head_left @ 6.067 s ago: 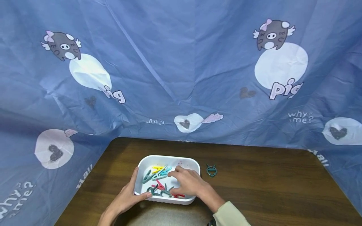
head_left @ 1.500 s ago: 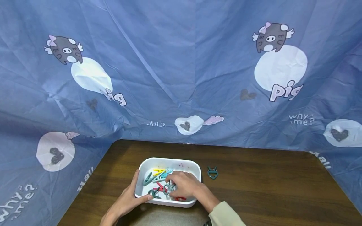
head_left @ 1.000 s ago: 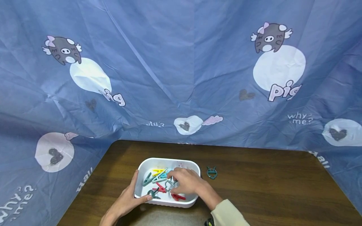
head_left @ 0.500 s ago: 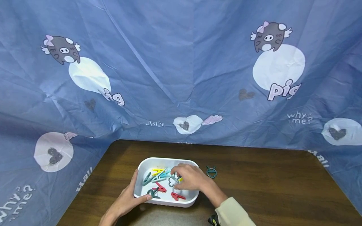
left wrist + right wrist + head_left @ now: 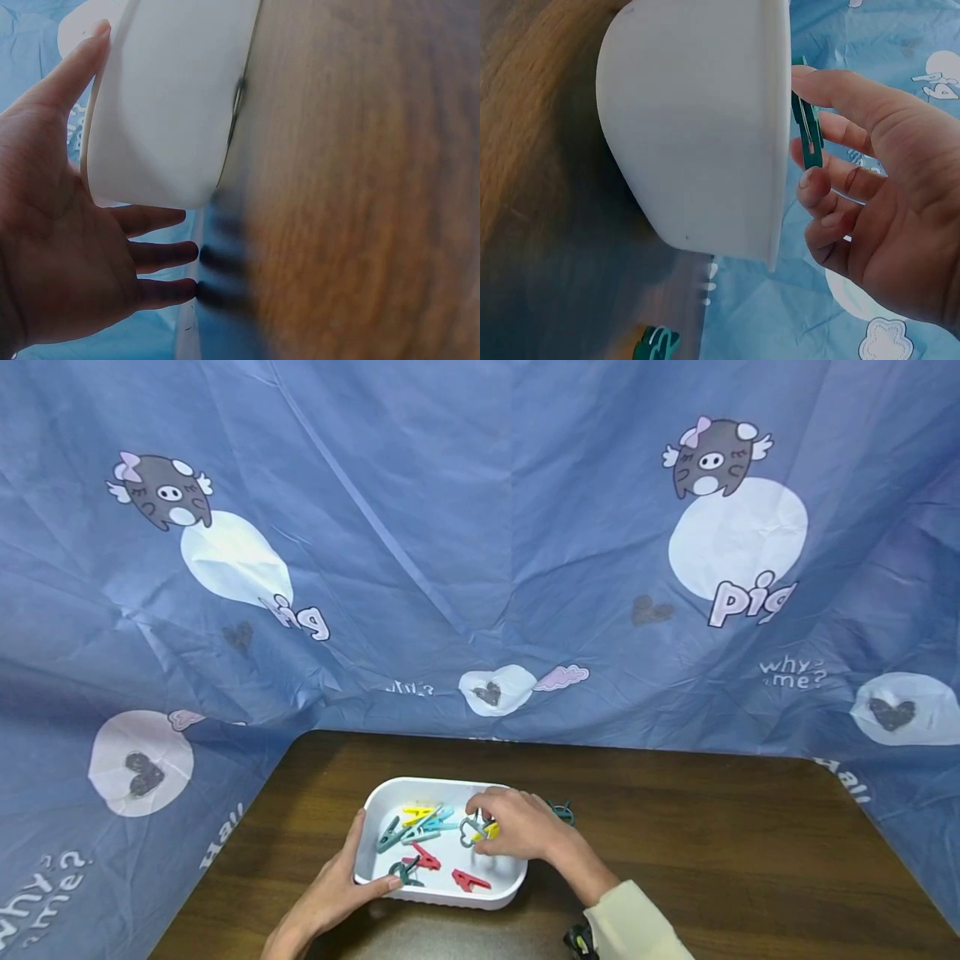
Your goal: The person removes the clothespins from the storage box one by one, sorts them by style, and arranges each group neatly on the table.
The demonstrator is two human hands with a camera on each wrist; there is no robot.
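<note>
In the head view my left hand (image 5: 330, 881) steadies a white plastic tray (image 5: 457, 900) at its left end, thumb at the near rim. The left wrist view shows that hand's visible fingers straight beside the tray wall (image 5: 165, 105). My right hand (image 5: 525, 827) pinches a dark green ring-shaped plant clip (image 5: 467, 832) above the tray's right part. Seen from the right wrist, the held plant clip (image 5: 811, 135) is edge-on between thumb and fingers, beside the rim. Another green plant clip (image 5: 407, 872) lies by my left thumb.
Inside the tray lie red clothespins (image 5: 471, 881), a yellow clothespin (image 5: 417, 814), light blue ones (image 5: 441, 820) and a dark green one (image 5: 389, 833). More yellow (image 5: 489, 831) shows beside the right hand. A green plant clip (image 5: 564, 813) lies on the brown table (image 5: 712, 835), right of the tray.
My right hand has picked a green plant clip out of the pile and moved right and away with it, uncovering a red clothespin and some yellow. My left hand stays at the tray.
</note>
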